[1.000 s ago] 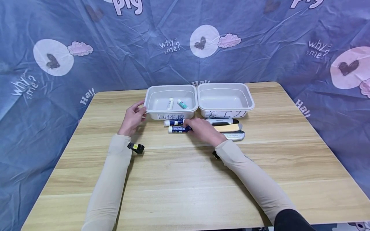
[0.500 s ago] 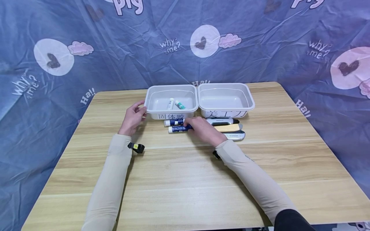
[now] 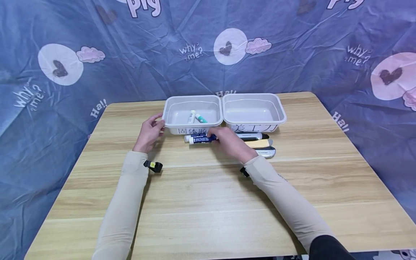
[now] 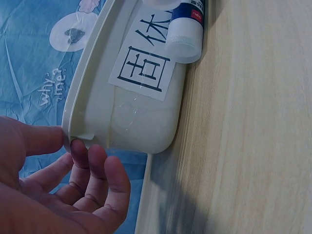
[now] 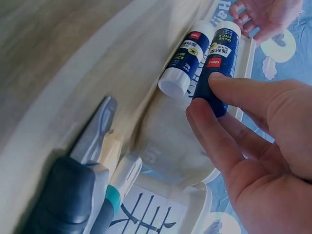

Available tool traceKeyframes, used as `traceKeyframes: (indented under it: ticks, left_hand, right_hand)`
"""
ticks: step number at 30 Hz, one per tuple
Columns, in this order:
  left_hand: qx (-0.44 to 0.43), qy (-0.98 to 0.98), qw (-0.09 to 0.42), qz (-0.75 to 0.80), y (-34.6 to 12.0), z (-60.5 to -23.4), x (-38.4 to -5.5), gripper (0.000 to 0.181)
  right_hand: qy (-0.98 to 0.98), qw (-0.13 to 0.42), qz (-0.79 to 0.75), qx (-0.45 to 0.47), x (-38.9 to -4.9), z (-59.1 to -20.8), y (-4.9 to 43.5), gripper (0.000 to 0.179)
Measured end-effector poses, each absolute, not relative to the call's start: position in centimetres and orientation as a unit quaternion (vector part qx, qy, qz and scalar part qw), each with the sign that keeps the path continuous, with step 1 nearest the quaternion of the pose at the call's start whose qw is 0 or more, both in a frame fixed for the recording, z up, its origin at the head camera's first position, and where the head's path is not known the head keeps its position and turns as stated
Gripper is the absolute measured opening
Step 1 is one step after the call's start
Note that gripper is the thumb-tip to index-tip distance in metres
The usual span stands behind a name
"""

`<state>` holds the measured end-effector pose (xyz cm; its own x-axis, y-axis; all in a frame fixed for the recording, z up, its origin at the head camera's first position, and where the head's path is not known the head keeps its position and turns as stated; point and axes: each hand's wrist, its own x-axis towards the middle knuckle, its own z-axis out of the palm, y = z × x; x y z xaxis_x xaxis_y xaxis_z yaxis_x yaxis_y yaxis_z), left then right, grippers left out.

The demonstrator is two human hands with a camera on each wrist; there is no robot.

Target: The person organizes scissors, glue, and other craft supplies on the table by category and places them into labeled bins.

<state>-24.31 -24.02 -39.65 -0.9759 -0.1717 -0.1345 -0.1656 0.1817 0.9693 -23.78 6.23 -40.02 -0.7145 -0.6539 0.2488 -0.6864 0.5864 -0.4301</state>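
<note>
– Pinching what with the right hand point(image 3: 230, 143)?
– Dark-blue cylindrical glue stick point(image 5: 225, 51) with a white end, close beside a matching stick point(image 5: 187, 58), in front of the leftmost white rectangular plastic tub point(image 3: 177, 115)
– And with the left hand point(image 3: 148, 133)?
– Grasping that same tub by the rim

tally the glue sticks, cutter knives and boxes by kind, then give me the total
Glue sticks: 4 (held blue stick, other blue stick, white stick, green stick)
Cutter knives: 3 (far knife, yellow knife, near knife)
Boxes: 2 (left box, right box)
Total: 9
</note>
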Motion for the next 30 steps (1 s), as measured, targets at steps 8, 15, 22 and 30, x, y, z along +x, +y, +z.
traceKeyframes:
  ticks: [8,15,22,30]
  left_hand:
    - [0.111,-0.766,0.003,-0.633,-24.0,-39.7,-24.4,0.048]
    - [0.106,-0.767,-0.001,-0.632,-24.0,-39.6,-24.3,0.049]
    - [0.106,-0.765,-0.002,-0.635,-24.0,-39.4,-24.2,0.049]
    - [0.105,-0.766,0.000,-0.634,-24.0,-39.5,-24.2,0.048]
  right_hand:
    - [-0.888,0.040,0.262,0.376,-23.9,-39.7,6.4,0.030]
    - [-0.888,0.050,0.270,0.369,-23.9,-39.4,6.5,0.030]
    - [-0.890,0.049,0.278,0.358,-23.9,-39.1,6.7,0.031]
    - [-0.892,0.045,0.288,0.345,-23.9,-38.8,6.8,0.033]
